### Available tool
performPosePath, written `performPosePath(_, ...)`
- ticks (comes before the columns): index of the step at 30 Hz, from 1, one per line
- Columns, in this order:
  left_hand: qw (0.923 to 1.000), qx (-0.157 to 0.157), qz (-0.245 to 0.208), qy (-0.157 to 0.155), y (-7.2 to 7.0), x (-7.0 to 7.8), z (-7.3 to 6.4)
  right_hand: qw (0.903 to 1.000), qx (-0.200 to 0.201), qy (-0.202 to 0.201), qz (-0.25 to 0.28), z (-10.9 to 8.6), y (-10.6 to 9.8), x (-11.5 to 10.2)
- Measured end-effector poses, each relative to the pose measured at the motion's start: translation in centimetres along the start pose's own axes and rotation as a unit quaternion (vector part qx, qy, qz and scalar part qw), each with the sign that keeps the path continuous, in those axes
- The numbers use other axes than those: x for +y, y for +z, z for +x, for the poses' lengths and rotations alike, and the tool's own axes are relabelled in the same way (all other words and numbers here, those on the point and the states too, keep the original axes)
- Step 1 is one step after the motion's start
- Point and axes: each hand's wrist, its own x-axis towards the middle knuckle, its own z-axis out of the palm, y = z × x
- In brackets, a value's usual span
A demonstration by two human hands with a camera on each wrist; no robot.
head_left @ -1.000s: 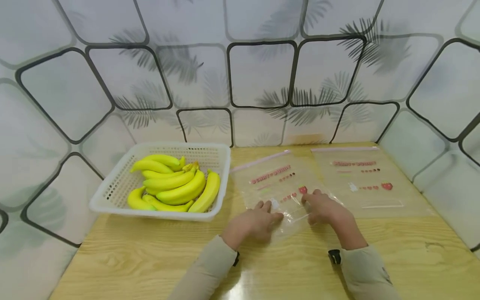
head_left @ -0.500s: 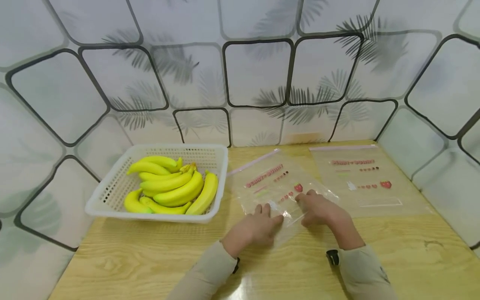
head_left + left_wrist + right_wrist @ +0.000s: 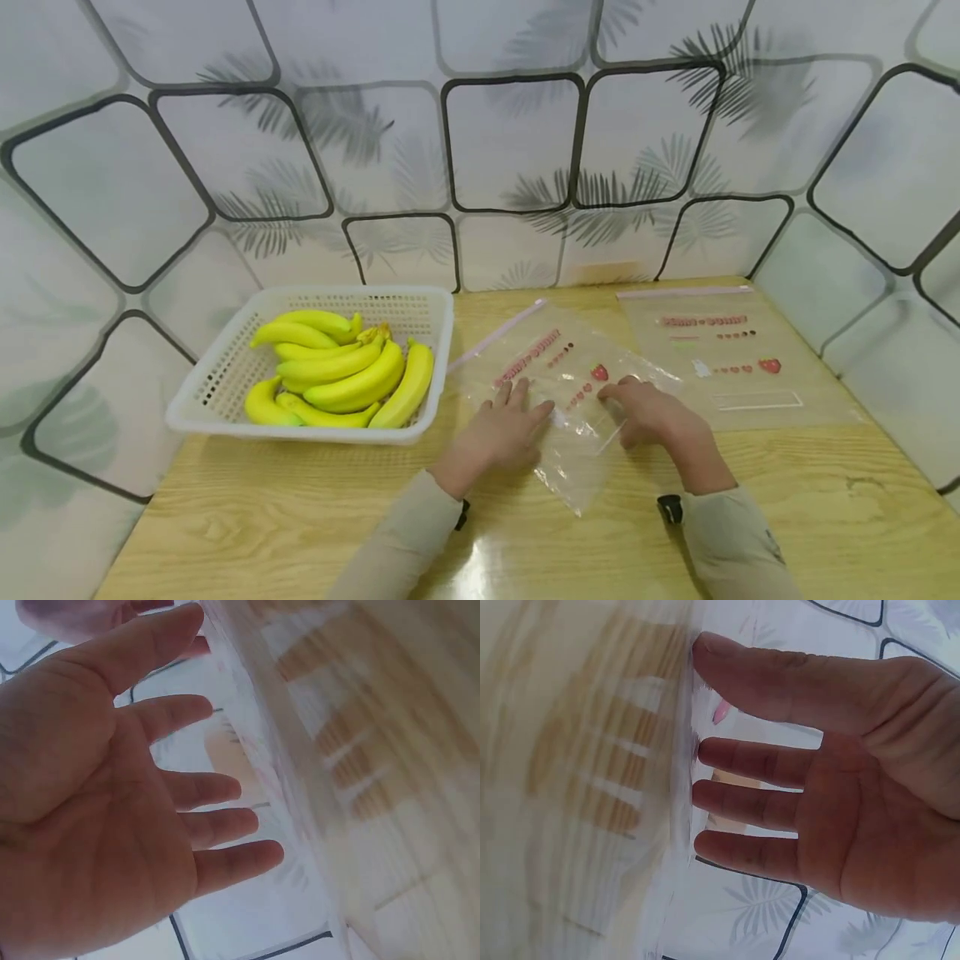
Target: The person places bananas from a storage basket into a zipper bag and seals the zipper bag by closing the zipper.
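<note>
A clear zip bag (image 3: pixel 553 333) with red lettering, a strawberry print and a pink zip strip lies askew on the table, wrinkled, its near corner pointing to the front. Over its left part my left hand (image 3: pixel 498 433) reaches with fingers spread and fingertips at the film. In the left wrist view that hand (image 3: pixel 112 787) shows straight fingers and a bare palm. On the bag's right side, my right hand (image 3: pixel 652 417) touches the film close to the strawberry. The right wrist view has its fingertips (image 3: pixel 709 844) against the plastic, fingers straight, nothing gripped.
A second bag of the same print (image 3: pixel 757 404) lies flat at the right. At the left stands a white plastic basket (image 3: pixel 300 435) holding several yellow bananas (image 3: pixel 360 379). A patterned wall (image 3: pixel 510 150) closes off the back of the wooden table (image 3: pixel 585 558).
The left bag has turned counterclockwise and creased, and its near corner now shows between the hands. My left hand has slid a little farther back; the right hand stays around the strawberry print.
</note>
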Motion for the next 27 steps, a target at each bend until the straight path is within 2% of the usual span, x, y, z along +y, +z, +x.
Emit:
performPosePath(4, 0.9997, -0.017, -0.016, -0.009, -0.1, -1.0, -0.1, 0.9998, -0.009, 0.003, 0.016, 0.1, 0.1, -0.5)
performPosePath(10, 0.9993, -0.036, -0.008, -0.008, -0.3, -1.0, -0.3, 0.9971, -0.036, -0.021, 0.064, 0.1, 0.5, -2.1)
performPosePath(17, 0.9990, -0.041, -0.010, -0.013, -0.2, -0.1, -0.2, 0.9983, -0.042, 0.006, 0.040, 0.3, 0.7, -2.7)
performPosePath(23, 0.9991, -0.032, 0.023, -0.018, 0.4, 1.0, -0.2, 0.9976, -0.055, 0.019, 0.038, 0.3, 0.5, -2.4)
performPosePath(27, 0.9990, -0.011, 0.043, -0.008, 0.5, 0.5, 0.1, 0.9972, -0.054, -0.003, 0.051, 0.2, 0.6, -2.2)
